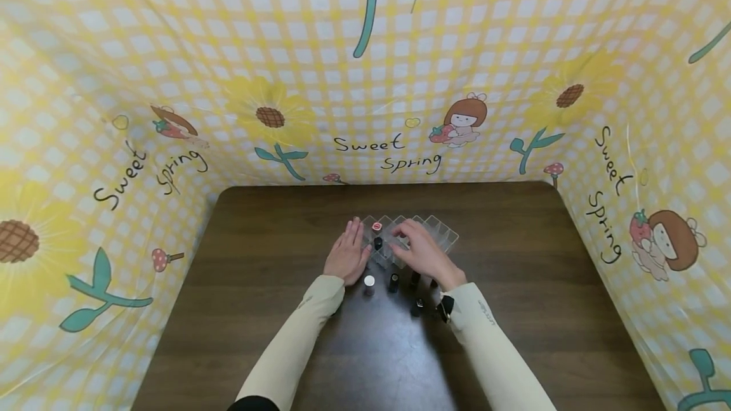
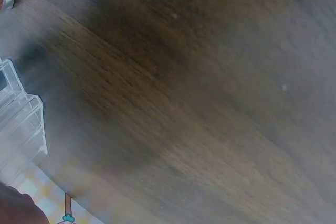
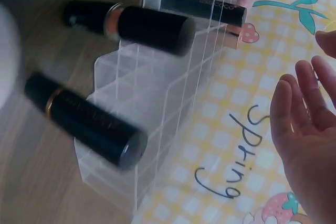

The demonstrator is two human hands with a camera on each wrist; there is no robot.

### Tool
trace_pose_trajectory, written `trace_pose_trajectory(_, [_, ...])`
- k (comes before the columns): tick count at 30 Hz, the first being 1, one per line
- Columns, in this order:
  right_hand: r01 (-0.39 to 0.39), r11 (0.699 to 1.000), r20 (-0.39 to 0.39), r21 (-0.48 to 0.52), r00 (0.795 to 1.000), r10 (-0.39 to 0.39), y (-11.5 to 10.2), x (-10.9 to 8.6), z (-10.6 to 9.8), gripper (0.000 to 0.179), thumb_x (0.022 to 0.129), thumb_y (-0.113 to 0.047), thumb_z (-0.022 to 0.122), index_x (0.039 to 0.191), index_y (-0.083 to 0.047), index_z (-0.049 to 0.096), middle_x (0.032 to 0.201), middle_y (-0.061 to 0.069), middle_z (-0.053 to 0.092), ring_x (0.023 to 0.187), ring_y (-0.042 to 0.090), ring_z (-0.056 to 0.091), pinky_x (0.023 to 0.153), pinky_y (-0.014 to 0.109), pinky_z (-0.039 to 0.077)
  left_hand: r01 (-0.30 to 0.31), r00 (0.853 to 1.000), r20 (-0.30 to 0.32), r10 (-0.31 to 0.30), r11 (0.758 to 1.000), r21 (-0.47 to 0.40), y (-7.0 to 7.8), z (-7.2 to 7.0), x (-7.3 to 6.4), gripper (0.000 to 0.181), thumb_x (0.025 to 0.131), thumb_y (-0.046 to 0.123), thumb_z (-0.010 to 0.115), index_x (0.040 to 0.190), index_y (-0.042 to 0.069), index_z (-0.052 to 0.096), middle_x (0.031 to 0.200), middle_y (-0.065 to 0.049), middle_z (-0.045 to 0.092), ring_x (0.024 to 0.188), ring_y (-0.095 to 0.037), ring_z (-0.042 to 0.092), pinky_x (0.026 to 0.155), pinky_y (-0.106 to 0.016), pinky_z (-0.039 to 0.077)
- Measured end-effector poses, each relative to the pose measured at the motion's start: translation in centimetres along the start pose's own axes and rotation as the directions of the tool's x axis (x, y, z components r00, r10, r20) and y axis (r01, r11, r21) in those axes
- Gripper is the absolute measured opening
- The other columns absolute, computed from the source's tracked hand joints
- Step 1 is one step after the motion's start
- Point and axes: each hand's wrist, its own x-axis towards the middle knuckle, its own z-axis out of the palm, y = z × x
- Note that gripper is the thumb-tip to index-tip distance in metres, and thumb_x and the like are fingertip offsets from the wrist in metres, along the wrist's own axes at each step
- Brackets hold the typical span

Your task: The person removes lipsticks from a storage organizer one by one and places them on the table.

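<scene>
A clear compartment organizer (image 1: 442, 230) stands on the table, a black lipstick tube (image 1: 378, 243) and a red-topped lipstick (image 1: 377, 227) in its left compartments. My left hand (image 1: 345, 252) rests along its left side, fingers straight. Over the organizer's middle is my right hand (image 1: 424, 251); in the right wrist view its fingers (image 3: 281, 106) are loosely bent with nothing between them. Closer to me stand a white-topped tube (image 1: 369, 284) and several black lipstick tubes (image 1: 394, 282), partly hidden by the right hand and wrist. One black tube with a gold band (image 3: 86, 124) shows large in the right wrist view.
The dark wooden table (image 1: 257, 227) is enclosed at the back and sides by a yellow checked cloth (image 1: 365, 87) with printed flowers and letters. A dark watch (image 1: 445, 308) is on the right wrist.
</scene>
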Motion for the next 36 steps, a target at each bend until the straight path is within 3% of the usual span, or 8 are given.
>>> trace_pose_trajectory(7, [-0.053, 0.999, 0.054, 0.001, 0.997, 0.053, 0.4, 1.7, 1.5, 0.026, 0.088, -0.013, 0.068, 0.112, -0.003, 0.065, 0.111, 0.009, 0.061, 0.105, 0.028, 0.057, 0.091, 0.043, 0.049, -0.025, 0.999, -0.033, 0.025, 1.0, -0.016, 0.0, 0.1, -0.1, 0.064, 0.103, 0.038, 0.033, 0.154, 0.002, 0.018, 0.163, -0.012, 0.012, 0.151, -0.028, 0.012, 0.12, -0.043, 0.022])
trace_pose_trajectory(13, [-0.06, 0.998, 0.068, -0.018, 0.996, 0.061, 0.9, 2.5, 2.7, 0.028, 0.086, -0.011, 0.071, 0.111, -0.001, 0.065, 0.109, 0.012, 0.063, 0.101, 0.029, 0.058, 0.089, 0.043, 0.049, -0.012, 1.0, -0.003, 0.012, 1.0, -0.013, 0.0, 0.0, -0.1, 0.065, 0.104, 0.04, 0.03, 0.155, 0.003, 0.015, 0.164, -0.01, 0.008, 0.152, -0.026, 0.008, 0.121, -0.041, 0.02])
trace_pose_trajectory(20, [-0.071, 0.991, 0.107, -0.112, 0.991, 0.083, 1.3, 2.9, 3.7, 0.031, 0.086, -0.015, 0.071, 0.113, -0.003, 0.064, 0.114, 0.012, 0.061, 0.11, 0.031, 0.055, 0.097, 0.044, 0.045, -0.001, 1.0, 0.022, 0.001, 1.0, 0.007, 0.0, 0.1, 0.0, 0.065, 0.104, 0.042, 0.027, 0.155, 0.006, 0.012, 0.164, -0.007, 0.004, 0.152, -0.023, 0.004, 0.122, -0.039, 0.018])
trace_pose_trajectory(36, [-0.112, 0.977, 0.164, -0.181, 0.976, 0.142, 1.1, 3.4, 4.5, 0.029, 0.09, -0.016, 0.067, 0.117, -0.005, 0.063, 0.117, 0.01, 0.059, 0.113, 0.028, 0.052, 0.098, 0.042, 0.046, -0.007, 1.0, -0.007, 0.007, 1.0, 0.019, 0.1, -0.1, -0.2, 0.064, 0.103, 0.04, 0.031, 0.154, 0.004, 0.017, 0.164, -0.01, 0.011, 0.151, -0.026, 0.011, 0.12, -0.041, 0.023])
